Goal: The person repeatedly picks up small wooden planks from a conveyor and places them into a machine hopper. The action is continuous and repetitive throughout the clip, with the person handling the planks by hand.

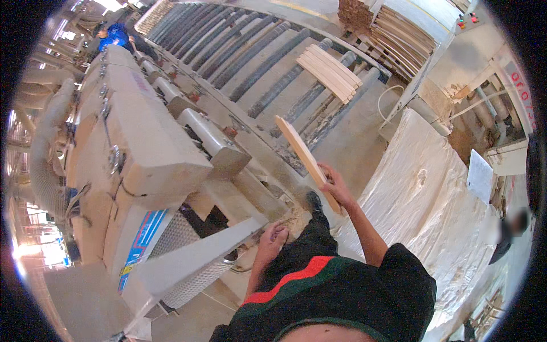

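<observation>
My right hand is closed around a pale wooden board, gripping it near its lower end. The board is long and narrow and tilts away up to the left. Low in front of me, my left hand hangs beside the near end of the machine, its fingers loosely curled with nothing seen in them. Ahead, several similar wooden boards lie side by side across the rollers of a roller conveyor.
A long dusty machine with a metal guard runs along my left. Plastic-wrapped material stands on my right, near a cabinet. Stacked timber is at the back. A person in blue is at the far left, another person at the right edge.
</observation>
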Demonstrator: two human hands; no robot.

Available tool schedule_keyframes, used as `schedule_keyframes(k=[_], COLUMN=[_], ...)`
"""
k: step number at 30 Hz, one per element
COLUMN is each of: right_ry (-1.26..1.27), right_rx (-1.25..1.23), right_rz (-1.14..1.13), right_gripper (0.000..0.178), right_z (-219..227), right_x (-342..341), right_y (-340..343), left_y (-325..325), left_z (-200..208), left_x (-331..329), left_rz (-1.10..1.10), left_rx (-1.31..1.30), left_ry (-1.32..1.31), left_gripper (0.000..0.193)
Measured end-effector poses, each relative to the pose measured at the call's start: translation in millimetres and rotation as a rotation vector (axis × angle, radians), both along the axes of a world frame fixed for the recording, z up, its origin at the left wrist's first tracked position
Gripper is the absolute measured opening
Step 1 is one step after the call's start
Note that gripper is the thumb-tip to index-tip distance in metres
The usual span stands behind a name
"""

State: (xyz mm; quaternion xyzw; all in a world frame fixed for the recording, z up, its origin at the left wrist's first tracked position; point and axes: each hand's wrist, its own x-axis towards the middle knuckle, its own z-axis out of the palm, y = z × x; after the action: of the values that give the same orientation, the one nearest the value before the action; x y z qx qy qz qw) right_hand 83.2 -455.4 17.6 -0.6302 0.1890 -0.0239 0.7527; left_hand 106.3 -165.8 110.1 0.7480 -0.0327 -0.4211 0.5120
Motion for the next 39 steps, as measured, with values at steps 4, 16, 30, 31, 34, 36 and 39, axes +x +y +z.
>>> schedule_keyframes(k=[4,16,30,31,34,36,39], right_ry=[-0.1,-0.06,0.098,0.156,0.096,0.011,0.026], right_rx=[0.666,0.807,-0.687,-0.831,-0.909,-1.081,-1.117], right_rz=[0.039,0.124,0.484,0.464,0.303,0.219,0.267], right_gripper=[0.074,0.087,0.1,0.102,0.107,0.106,0.106], right_z=[-7,80,128,138,126,93,88], right_x=[-76,-257,-86,-77,-56,-52,-50], right_y=[48,221,493,513,553,576,590], left_y=[23,200,313,312,318,324,337], left_z=[7,-5,-18,-10,-33,-52,-62], left_x=[-11,-116,-170,-166,-150,-145,-138], left_rz=[-0.142,-0.017,0.756,0.798,0.875,0.971,1.058], left_rx=[-0.095,-0.184,-1.184,-1.256,-1.421,-1.374,-1.322], left_ry=[-0.075,-0.064,0.458,0.434,0.372,0.294,0.256], left_gripper=[0.044,0.04,0.072,0.073,0.071,0.069,0.067])
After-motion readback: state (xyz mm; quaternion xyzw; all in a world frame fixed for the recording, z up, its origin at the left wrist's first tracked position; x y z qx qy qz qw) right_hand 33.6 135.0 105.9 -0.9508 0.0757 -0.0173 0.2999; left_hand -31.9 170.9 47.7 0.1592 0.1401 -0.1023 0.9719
